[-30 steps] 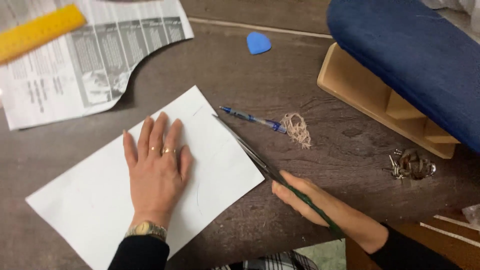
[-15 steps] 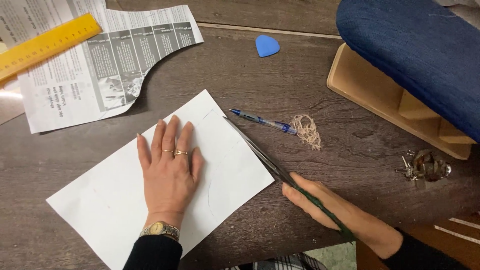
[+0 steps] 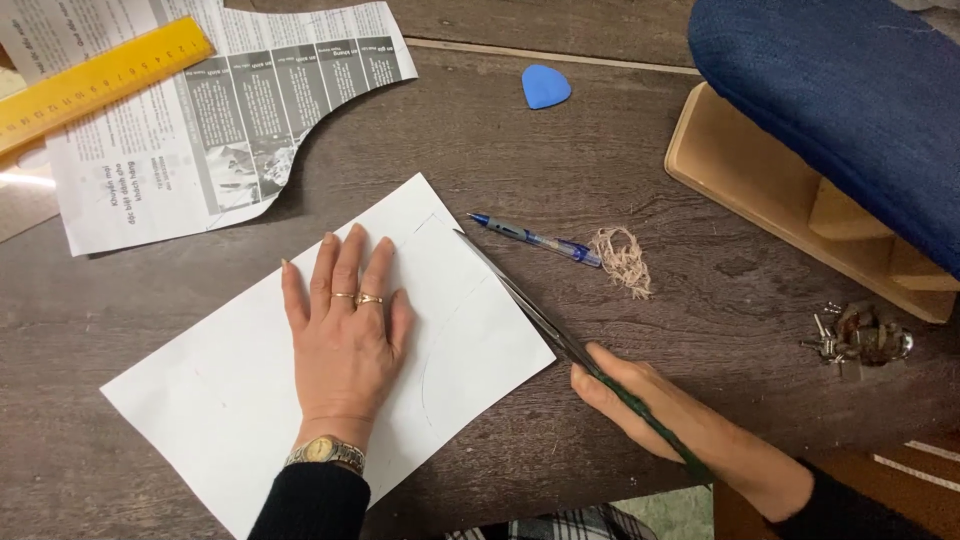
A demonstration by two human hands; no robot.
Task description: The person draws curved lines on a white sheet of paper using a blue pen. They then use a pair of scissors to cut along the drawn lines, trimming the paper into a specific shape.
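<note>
White paper sheet [image 3: 250, 400] with pencilled curve lies lower centre of frame, my left hand [image 3: 345, 340] pressed flat on it, fingers spread. My right hand [image 3: 660, 410] grips long green-handled scissors [image 3: 540, 315] at sheet's right edge.

A printed newspaper sheet [image 3: 215, 110] is lying flat on the dark wooden worktop [image 3: 520, 160], up and to the left of the white paper sheet [image 3: 230, 410]; it is grey and white, carrying columns of print and small pictures, with its lower right edge cut in a curve; a yellow ruler [image 3: 95, 80] is resting across its upper left part.
</note>
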